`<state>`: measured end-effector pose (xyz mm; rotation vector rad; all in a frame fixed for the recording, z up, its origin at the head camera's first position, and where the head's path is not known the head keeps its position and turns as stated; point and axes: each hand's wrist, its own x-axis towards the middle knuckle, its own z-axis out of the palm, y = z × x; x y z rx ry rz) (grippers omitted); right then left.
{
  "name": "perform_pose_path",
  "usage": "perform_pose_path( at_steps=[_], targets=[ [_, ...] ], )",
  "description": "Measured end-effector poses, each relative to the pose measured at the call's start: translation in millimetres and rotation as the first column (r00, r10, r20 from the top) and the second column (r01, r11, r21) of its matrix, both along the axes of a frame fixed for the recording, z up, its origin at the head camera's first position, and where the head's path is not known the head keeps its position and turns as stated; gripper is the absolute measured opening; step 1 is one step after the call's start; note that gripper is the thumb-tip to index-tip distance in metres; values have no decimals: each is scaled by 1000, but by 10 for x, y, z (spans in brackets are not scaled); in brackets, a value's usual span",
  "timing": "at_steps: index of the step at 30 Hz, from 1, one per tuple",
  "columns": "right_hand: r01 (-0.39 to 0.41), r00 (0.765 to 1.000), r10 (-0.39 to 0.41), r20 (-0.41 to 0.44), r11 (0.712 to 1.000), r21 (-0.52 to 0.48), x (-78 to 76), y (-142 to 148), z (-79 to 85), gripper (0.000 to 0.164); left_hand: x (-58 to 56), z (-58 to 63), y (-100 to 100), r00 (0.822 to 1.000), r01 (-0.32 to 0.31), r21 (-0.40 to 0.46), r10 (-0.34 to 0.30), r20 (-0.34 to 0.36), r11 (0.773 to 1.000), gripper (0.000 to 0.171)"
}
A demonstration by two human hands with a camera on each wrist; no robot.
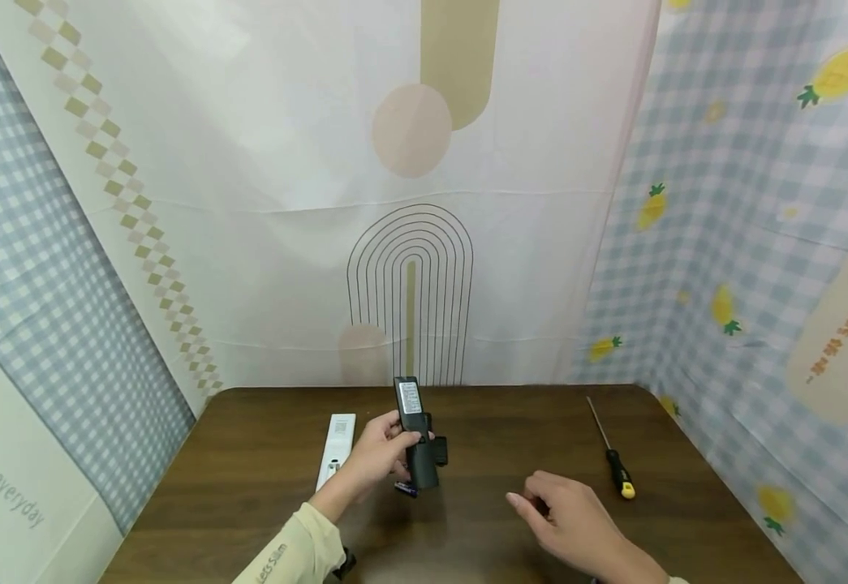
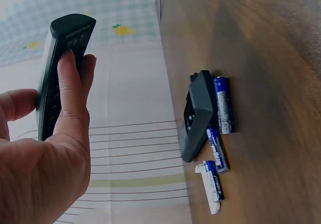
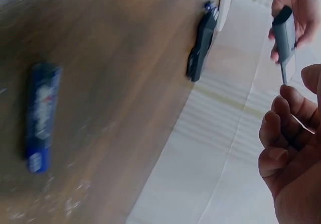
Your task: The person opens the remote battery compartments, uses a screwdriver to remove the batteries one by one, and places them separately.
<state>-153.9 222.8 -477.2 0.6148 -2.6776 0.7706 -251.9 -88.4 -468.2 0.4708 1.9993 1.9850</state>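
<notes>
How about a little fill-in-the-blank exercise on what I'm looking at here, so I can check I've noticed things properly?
1. The left hand holds a remote whose colour is ____.
2. The screwdriver lies nearer to the person's ____ hand.
3. In the left wrist view, the colour that stands out most on the batteries is ____.
4. The wooden table is dark ____ in colour.

Missing words: black; right; blue; brown.
</notes>
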Motion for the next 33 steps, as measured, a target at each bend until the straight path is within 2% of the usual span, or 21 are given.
perform_pose_path(
  at_steps=[5,10,18,23,26,29,33],
  targets=[
    [-57,998,56,21,998,26,-79,-210,52,16,-33,52,72,1000,1,6,-1,-5,1000,49],
    [-115,992,117,-49,993,38,-227,-457,51,35,-59,72,151,1000,9,18,-9,-5,1000,48],
    [-111,987,109,-116,994,-10,-433,-660,91,44,-63,90,290,999,29,48,-28,-19,998,50],
    [-107,989,101,-106,993,-48,-527,-710,112,43,-75,72,331,1000,-4,59,5,-16,998,48],
    [-112,989,105,-104,992,-61,-561,-741,121,38,-75,58,359,1000,1,49,0,-22,999,47],
    [-107,992,102,-77,992,-62,-587,-767,122,30,-67,43,400,998,8,7,-8,-58,1000,44],
    [-94,996,94,5,994,-52,-634,-774,107,21,-47,10,443,993,-9,-72,0,-120,997,37]
  ],
)
